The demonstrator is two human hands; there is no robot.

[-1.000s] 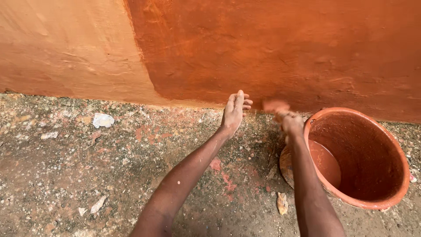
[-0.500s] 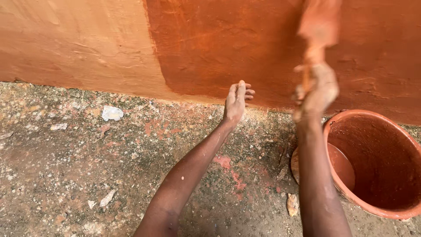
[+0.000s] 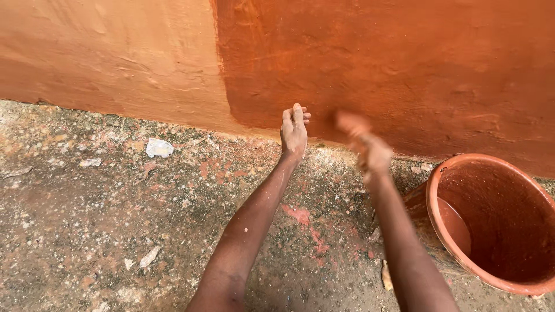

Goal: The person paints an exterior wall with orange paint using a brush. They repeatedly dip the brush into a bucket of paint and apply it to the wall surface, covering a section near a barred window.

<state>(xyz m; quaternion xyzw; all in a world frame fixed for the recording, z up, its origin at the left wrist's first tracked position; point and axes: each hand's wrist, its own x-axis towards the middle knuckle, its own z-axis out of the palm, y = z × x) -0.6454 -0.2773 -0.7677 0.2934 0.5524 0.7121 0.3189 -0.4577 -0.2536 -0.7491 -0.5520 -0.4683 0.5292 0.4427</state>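
Observation:
My left hand [image 3: 293, 132] rests flat, fingers up, against the foot of an earthen wall, at the edge of its dark, wet orange-red part [image 3: 376, 63]. It holds nothing. My right hand [image 3: 373, 155] is blurred with motion, low in front of the wall and to the right of the left hand. Its fingers are closed on an orange-stained brush [image 3: 351, 122], too smeared to make out well. An orange plastic bucket [image 3: 432, 199] stands at the right, tilted toward me, with red-brown liquid [image 3: 455, 226] in its bottom.
The left stretch of wall [image 3: 110, 52] is a paler, dry orange. The rough ground [image 3: 115, 231] is gravelly, with red splashes [image 3: 300, 215], a crumpled white scrap [image 3: 159, 148] and small bits of debris [image 3: 149, 257].
My right hand rose from beside the bucket up the wall with the brush, then came back down to near the wall's foot. My left hand stayed flat against the wall.

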